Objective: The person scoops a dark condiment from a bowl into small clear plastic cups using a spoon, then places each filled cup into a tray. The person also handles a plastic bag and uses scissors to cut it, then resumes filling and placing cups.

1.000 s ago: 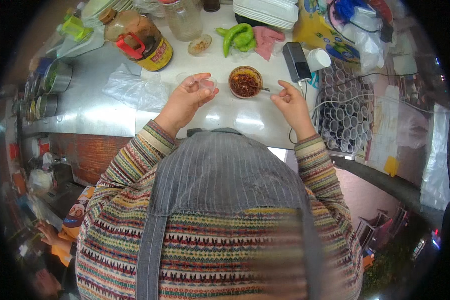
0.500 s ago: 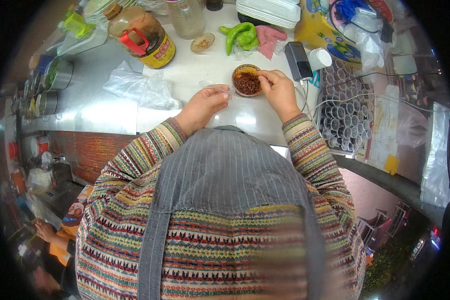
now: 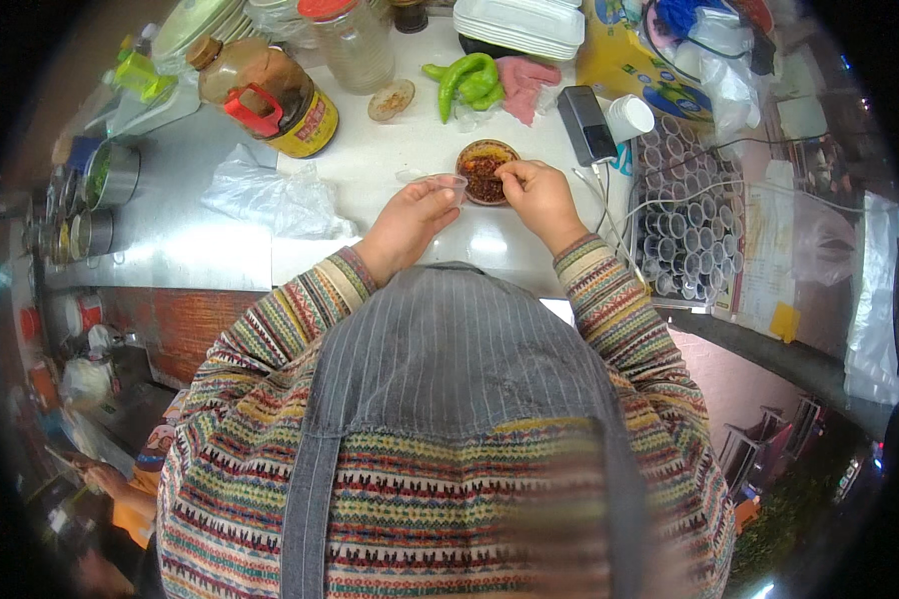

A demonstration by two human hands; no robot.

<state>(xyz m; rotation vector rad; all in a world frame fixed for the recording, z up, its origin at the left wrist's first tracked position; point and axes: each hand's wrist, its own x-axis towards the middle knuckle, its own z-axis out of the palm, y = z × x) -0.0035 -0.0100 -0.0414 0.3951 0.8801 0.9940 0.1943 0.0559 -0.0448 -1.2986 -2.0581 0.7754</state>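
A small round bowl of dark red chili flakes in oil stands on the white worktop in front of me. My left hand pinches a small clear plastic cup close to the bowl's left near side. At the bowl's right rim is my right hand, thumb and fingertips pressed together over the chili. What those fingers hold, if anything, is hidden. Beyond the bowl lie several green peppers beside a pink cloth.
A big brown jar with a red handle and a crumpled clear bag are on the left. To the right sit a black box-shaped device with cables, stacked paper cups and a tray of small clear cups. White foam trays stand behind.
My right fingertips have come slightly left and nearer over the bowl. The clear cup in my left hand is a little closer to the bowl. The whole view has shifted slightly.
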